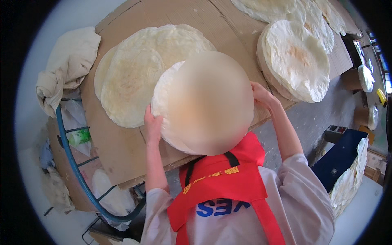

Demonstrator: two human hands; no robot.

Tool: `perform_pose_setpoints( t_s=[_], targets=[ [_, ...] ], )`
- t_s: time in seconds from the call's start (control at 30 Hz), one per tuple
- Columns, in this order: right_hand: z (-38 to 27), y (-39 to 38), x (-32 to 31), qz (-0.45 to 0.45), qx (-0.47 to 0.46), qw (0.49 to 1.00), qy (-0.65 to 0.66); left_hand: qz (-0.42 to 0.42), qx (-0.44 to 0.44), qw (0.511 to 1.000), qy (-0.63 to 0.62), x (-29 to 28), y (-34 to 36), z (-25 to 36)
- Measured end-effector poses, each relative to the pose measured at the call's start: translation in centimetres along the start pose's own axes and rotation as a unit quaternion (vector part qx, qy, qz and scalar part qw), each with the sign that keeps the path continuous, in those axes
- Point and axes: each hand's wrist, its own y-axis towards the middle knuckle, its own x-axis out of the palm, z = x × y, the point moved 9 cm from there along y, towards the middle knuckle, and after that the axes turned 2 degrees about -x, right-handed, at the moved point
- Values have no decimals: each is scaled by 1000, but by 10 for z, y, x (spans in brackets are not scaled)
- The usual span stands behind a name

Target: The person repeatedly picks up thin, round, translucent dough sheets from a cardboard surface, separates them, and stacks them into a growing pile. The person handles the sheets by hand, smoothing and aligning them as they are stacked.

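A round, pale flatbread stack (pixel 167 98) lies near the table's front edge, just ahead of my body. A blurred disc covers most of its top and right side. My left hand (pixel 153 125) grips the stack's left rim, thumb along the edge. On the far right side, my right hand (pixel 261 95) is closed at the rim, its fingertips partly lost behind the blur. Behind and to the left, wide thin flatbreads (pixel 128 87) overlap one another flat on the cardboard-covered table (pixel 118 149).
A tall flatbread pile (pixel 296 61) stands at the right, with more flatbreads (pixel 308 22) behind it. A blue metal frame (pixel 75 163) curves along the left, below a bundled cream cloth (pixel 71 55). Flatbreads (pixel 347 188) also lie beside a dark blue panel (pixel 339 159) at lower right.
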Motion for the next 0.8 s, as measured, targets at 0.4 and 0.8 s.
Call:
perform_pose_setpoints(
  t_s=[0.4,0.8],
  targets=[
    [49,26,-36,120,70,989,40,4,4,1000,-26,9,-23,-47],
    [58,17,-31,-28,75,990,119,-61,-107,987,-100,3,5,-37]
  ],
)
